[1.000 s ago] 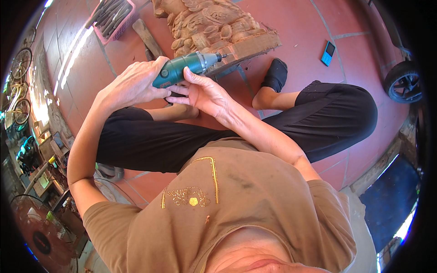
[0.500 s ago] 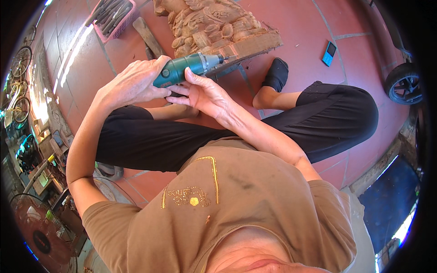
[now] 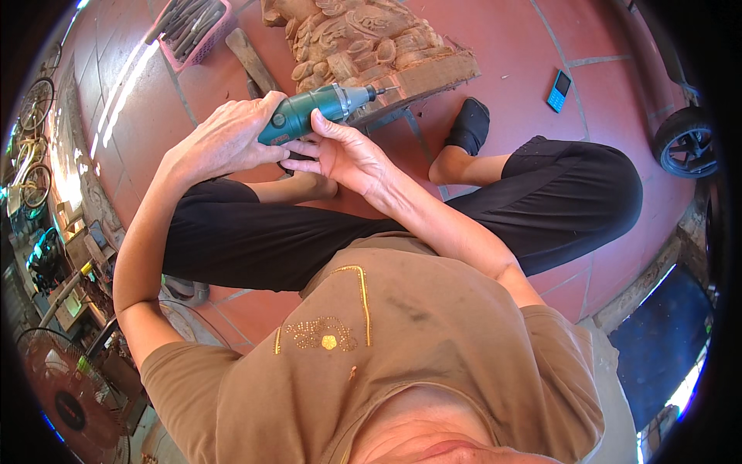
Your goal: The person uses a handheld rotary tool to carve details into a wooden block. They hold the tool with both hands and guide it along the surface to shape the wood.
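from my distant post i look over the scene from left to right. at far left stands a pink basket (image 3: 204, 49) with many slim tools inside, and just right of it a wooden-handled tool (image 3: 252, 60) lies on the tiles. nearer, the left hand (image 3: 228, 139) is gripping the rear of a green rotary tool (image 3: 309, 114), its fingers partly hidden. the right hand (image 3: 352, 161) is half open: its thumb touches the side of the rotary tool and the fingers bend loosely under it, so i cannot tell if it carries weight. the rotary tool lies between both hands, and its thin bit (image 3: 388, 90) points to the right. beyond, on the far side, is the carved wood (image 3: 369, 42); i cannot tell how high the bit is above its base. i judge that the step in hand is only handling the rotary tool, and the next move calls for a steady grip with fingers away from the bit. farther right, a blue phone (image 3: 558, 90) lies on the floor, well apart, and then a black wheel (image 3: 685, 141).
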Action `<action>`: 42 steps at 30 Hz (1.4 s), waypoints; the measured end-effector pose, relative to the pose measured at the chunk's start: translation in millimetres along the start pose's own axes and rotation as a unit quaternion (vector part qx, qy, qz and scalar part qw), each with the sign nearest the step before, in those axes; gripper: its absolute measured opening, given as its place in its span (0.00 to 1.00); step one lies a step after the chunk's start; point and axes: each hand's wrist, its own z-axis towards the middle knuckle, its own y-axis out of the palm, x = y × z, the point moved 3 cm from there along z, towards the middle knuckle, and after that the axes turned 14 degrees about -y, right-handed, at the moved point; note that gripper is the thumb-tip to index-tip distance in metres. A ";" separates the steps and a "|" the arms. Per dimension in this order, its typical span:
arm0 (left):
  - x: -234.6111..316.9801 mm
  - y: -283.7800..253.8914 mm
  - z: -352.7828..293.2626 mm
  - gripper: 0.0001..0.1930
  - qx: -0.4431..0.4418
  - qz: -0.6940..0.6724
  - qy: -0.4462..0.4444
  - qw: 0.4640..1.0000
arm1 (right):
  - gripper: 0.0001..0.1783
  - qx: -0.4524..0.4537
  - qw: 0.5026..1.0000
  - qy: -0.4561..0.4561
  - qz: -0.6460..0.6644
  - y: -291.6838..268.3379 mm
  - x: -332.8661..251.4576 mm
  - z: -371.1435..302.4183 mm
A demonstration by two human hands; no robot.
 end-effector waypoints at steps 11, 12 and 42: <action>1.5 3.1 -1.3 0.24 0.023 -0.020 0.041 0.999 | 0.27 0.008 1.000 0.002 0.015 0.5 2.0 -7.5; 1.2 3.0 -1.1 0.24 0.024 -0.024 0.043 0.999 | 0.27 0.010 1.000 0.001 0.014 1.4 1.5 -7.4; -4.9 1.2 -2.2 0.24 0.042 0.006 0.005 0.999 | 0.28 -0.003 1.000 0.001 -0.015 0.7 -1.5 10.0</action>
